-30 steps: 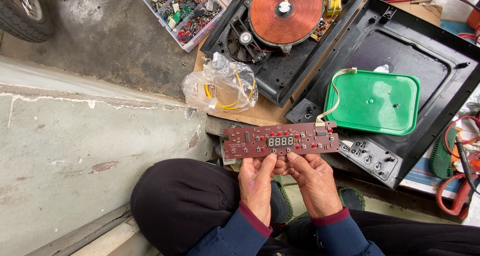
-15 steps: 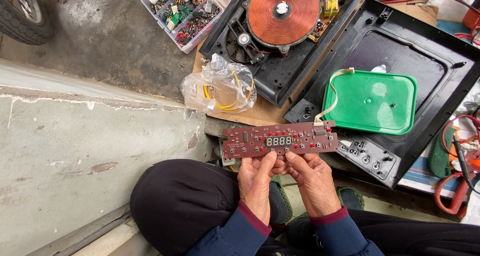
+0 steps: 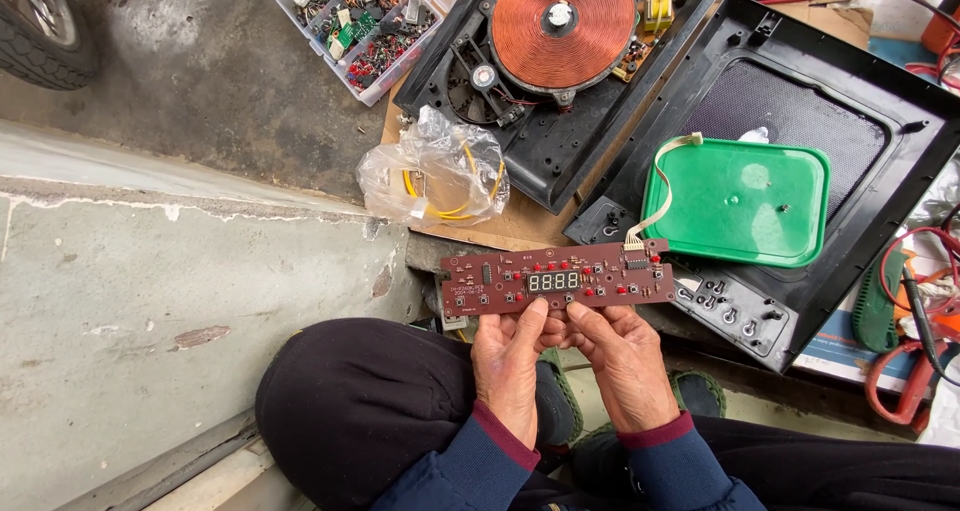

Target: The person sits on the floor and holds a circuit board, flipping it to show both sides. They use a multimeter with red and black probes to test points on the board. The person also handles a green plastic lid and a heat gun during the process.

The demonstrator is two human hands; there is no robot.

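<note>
Both hands, left hand (image 3: pixel 512 356) and right hand (image 3: pixel 622 356), are pinching the lower edge of a long reddish-brown circuit board (image 3: pixel 560 279) just above the knees. Its thin white ribbon cable (image 3: pixel 662 193) is running to the green plastic lid (image 3: pixel 740 201) beyond; pulling back could strain its connector.

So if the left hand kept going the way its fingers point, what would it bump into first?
The left hand already grips the reddish circuit board. Beyond it probably lies the brown cardboard, though depth is unclear.
</note>
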